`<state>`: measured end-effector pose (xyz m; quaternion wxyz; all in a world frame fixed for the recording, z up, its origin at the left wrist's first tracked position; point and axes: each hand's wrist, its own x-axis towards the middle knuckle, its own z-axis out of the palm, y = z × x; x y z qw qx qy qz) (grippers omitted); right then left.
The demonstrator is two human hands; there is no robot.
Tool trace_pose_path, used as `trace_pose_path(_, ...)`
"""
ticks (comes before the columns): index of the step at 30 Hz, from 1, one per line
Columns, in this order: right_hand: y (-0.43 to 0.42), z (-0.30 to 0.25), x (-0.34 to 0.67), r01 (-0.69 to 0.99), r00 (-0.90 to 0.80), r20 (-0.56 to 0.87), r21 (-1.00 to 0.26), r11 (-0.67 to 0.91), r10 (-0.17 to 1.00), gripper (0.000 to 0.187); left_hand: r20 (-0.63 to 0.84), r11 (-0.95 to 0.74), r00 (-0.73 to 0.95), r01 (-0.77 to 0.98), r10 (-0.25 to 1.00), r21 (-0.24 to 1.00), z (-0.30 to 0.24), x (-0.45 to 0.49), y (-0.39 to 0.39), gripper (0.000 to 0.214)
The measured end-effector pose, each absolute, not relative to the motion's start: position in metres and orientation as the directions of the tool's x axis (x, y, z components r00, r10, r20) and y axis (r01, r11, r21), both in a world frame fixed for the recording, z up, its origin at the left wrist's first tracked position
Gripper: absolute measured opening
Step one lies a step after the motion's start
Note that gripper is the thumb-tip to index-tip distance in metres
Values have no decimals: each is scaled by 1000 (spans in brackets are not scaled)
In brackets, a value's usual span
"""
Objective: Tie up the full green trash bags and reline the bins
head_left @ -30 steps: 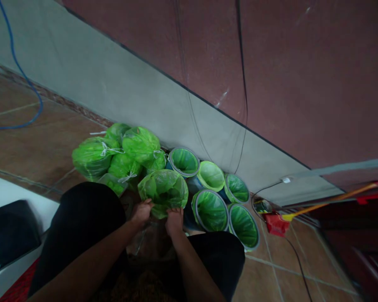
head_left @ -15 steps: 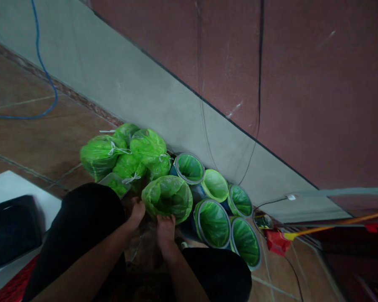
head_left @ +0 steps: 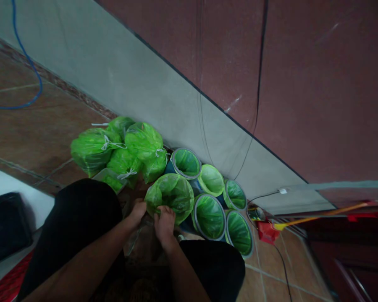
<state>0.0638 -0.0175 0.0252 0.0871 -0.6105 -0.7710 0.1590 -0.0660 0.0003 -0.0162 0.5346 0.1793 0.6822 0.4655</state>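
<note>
Between my knees stands a bin lined with a green plastic bag (head_left: 171,196), its mouth open. My left hand (head_left: 137,211) grips the bag's near left edge with closed fingers. My right hand (head_left: 164,220) pinches the near edge just beside it. Several more green-lined bins (head_left: 209,210) stand to the right along the wall. A heap of tied green bags (head_left: 119,149) lies to the left behind my left knee.
A grey and dark red wall (head_left: 182,96) runs diagonally behind the bins, with black cables hanging down it. A red object (head_left: 265,232) and an orange-yellow stick (head_left: 318,214) lie at right. A blue cable (head_left: 25,84) lies on the tiled floor. A black item (head_left: 6,226) rests on a white surface, left.
My right hand moved up from the bag's underside to its near rim, close to my left hand. The view shifted slightly.
</note>
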Motion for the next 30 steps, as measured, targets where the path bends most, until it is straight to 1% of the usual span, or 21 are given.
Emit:
trace_pose_path(1, -14, 22, 61, 910, -207, -68, -379, 167, 976, 20, -578, 514, -366, -265, 729, 816, -16, -65, 0, 16)
trace_pose_path(3, -9, 15, 61, 889, -135, -75, -449, 87, 988, 18, -599, 524, -377, -292, 706, 800, -17, -65, 1, 6)
trace_pose_path(5, -6, 9, 65, 854, -66, -79, -520, 15, 995, 20, -610, 520, -387, -320, 691, 792, -17, -65, 2, 10)
trace_pose_path(7, -5, 4, 71, 835, -13, -92, -549, -40, 996, 22, -615, 508, -390, -349, 686, 788, -18, -65, 4, 15)
trace_pose_path(9, -4, 0, 74, 856, 20, -112, -512, -75, 993, 24, -616, 494, -384, -375, 688, 785, -19, -63, 6, 15)
trace_pose_path(13, 0, -1, 74, 949, 20, -180, -305, -75, 983, 24, -611, 473, -386, -398, 691, 786, -22, -61, 6, 15)
trace_pose_path(15, 0, 5, 72, 968, 15, -167, -243, -56, 986, 22, -604, 467, -405, -391, 686, 793, -25, -61, 7, 14)
trace_pose_path(17, -3, 13, 70, 966, -7, -77, -258, -13, 997, 23, -596, 465, -427, -377, 680, 801, -29, -62, 9, 13)
trace_pose_path(19, -9, 21, 68, 948, -62, 22, -312, 66, 998, 24, -586, 464, -445, -361, 676, 809, -32, -62, 11, 13)
trace_pose_path(21, -16, 24, 64, 921, -148, 51, -356, 156, 988, 25, -576, 465, -458, -341, 677, 817, -36, -62, 12, 15)
trace_pose_path(23, -21, 20, 59, 909, -218, 24, -360, 212, 976, 25, -566, 468, -469, -319, 677, 824, -38, -61, 12, 18)
trace_pose_path(25, -23, 10, 55, 922, -240, -33, -322, 217, 970, 27, -556, 472, -476, -296, 681, 831, -39, -61, 11, 20)
trace_pose_path(30, -14, -14, 59, 972, -222, -227, -126, 198, 948, 29, -524, 475, -481, -231, 703, 849, -40, -61, 12, 17)
